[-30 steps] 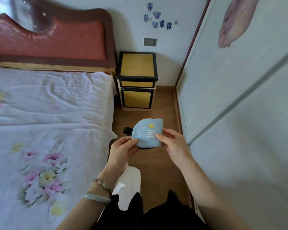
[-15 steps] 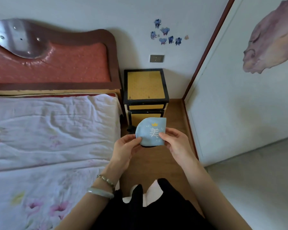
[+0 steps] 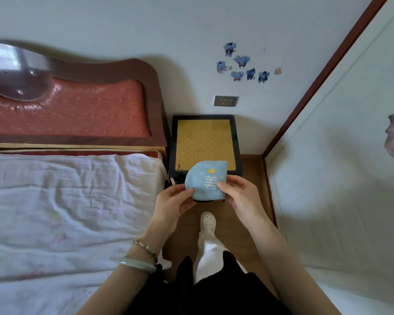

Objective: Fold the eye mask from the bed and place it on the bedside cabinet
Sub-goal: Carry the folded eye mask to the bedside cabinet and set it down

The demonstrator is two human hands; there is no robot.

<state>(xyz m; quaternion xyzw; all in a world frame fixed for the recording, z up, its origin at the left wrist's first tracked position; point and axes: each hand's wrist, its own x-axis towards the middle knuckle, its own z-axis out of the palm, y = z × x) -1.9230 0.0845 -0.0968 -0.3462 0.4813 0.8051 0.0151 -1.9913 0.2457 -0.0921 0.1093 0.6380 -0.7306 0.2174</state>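
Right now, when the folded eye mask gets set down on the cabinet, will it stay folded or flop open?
The eye mask looks like soft fabric, so probably floppy and light. Both hands pinch it shut, so it may spring partly open. Unlikely to slide.

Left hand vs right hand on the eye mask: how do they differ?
The left hand pinches the folded blue eye mask at its rounded lower left edge; the right hand pinches its straight right side, thumb lying over the printed face. The left wrist wears a bead bracelet and a pale green bangle; the right wrist is bare. Both hold the mask in the air, in front of the bedside cabinet.
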